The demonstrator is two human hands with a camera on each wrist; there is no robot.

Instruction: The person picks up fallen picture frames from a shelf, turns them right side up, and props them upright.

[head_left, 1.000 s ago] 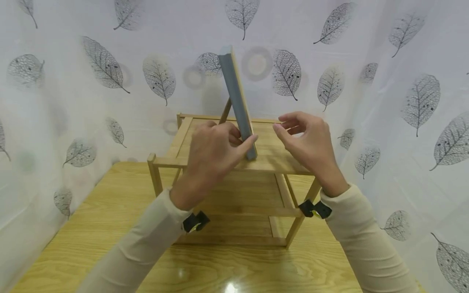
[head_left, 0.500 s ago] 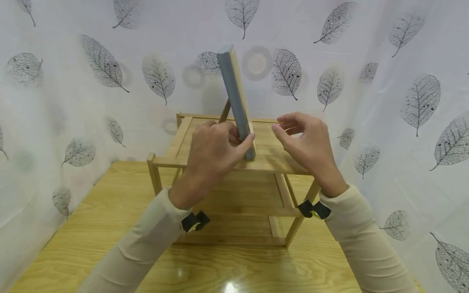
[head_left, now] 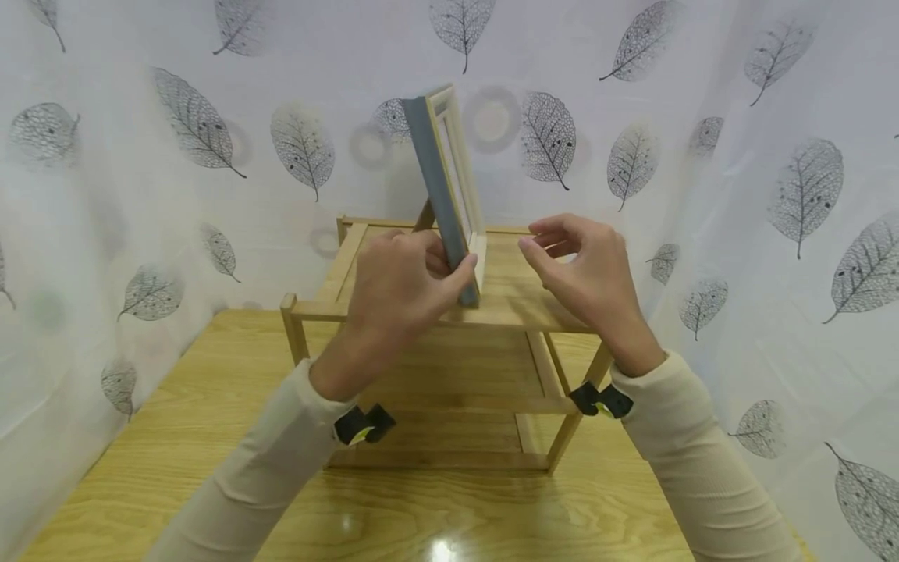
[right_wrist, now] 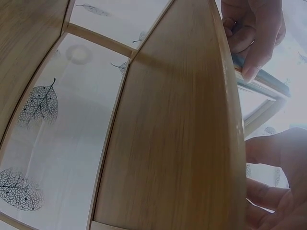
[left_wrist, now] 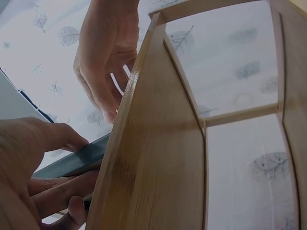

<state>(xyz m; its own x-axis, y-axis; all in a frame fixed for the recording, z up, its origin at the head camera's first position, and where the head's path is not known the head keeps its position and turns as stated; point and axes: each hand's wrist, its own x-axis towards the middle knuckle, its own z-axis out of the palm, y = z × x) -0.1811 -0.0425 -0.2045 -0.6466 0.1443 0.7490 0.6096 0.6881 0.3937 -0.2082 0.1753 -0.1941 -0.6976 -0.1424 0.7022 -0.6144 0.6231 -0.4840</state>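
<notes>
A picture frame (head_left: 441, 195) with a blue-grey edge and a pale inner border stands tilted on the top board of a wooden rack (head_left: 516, 269). Behind it a brown prop leg (head_left: 424, 216) slants down to the left. My left hand (head_left: 400, 285) pinches the frame's lower near edge, thumb on the right side and fingers curled behind. The left wrist view shows the blue-grey edge (left_wrist: 92, 153) between thumb and fingers. To the right of the frame, my right hand (head_left: 593, 269) hovers over the board with loosely bent fingers and holds nothing.
Below the top board the rack has lower shelves (head_left: 470, 367). It stands on a wood-grain table (head_left: 175, 414). A white curtain (head_left: 295, 47) printed with grey leaves hangs behind and at both sides.
My left hand has moved slightly left and turned the picture frame, so more of its pale inner side shows. The right hand has stayed almost still.
</notes>
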